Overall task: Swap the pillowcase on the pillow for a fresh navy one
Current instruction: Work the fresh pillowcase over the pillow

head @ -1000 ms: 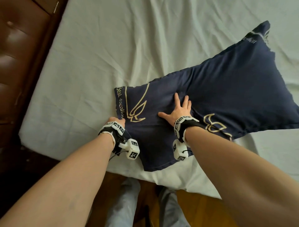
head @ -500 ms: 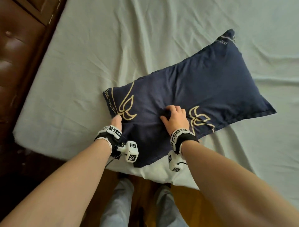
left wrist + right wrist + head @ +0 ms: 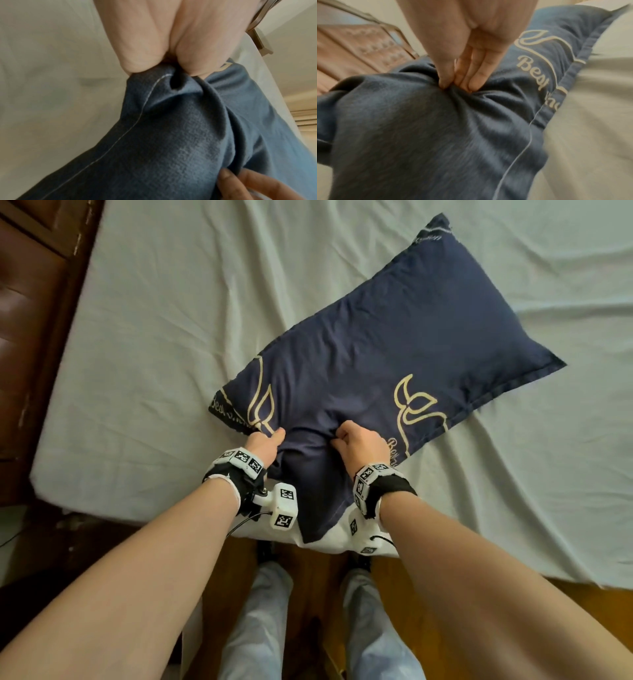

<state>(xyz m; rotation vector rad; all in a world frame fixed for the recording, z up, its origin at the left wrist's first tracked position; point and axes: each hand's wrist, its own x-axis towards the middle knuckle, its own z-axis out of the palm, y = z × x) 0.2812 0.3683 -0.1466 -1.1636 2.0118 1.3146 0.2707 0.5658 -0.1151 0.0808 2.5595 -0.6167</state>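
Since a second ago my right hand (image 3: 359,440) has gone from lying flat on the navy pillowcase (image 3: 394,344) to bunching its cloth, and the pillow sits further from the bed's far side in my view. Now thumb and fingers (image 3: 471,79) of that hand pinch a fold near the case's near edge, while my left hand (image 3: 265,445) curls around another gather of the same cloth just beside it; the wrist view shows the stitched hem caught in that fist. I judge I hold both sides of the loose flap this way to tug the open end down and settle the filling deeper inside. The case lies diagonally on the pale bedsheet (image 3: 154,337), its slack end hanging over the mattress edge above something white (image 3: 329,537), which I cannot identify. A brown padded headboard (image 3: 24,302) stands to the left, well apart. Nothing blocks the pull; only my own legs (image 3: 260,628) stand below.
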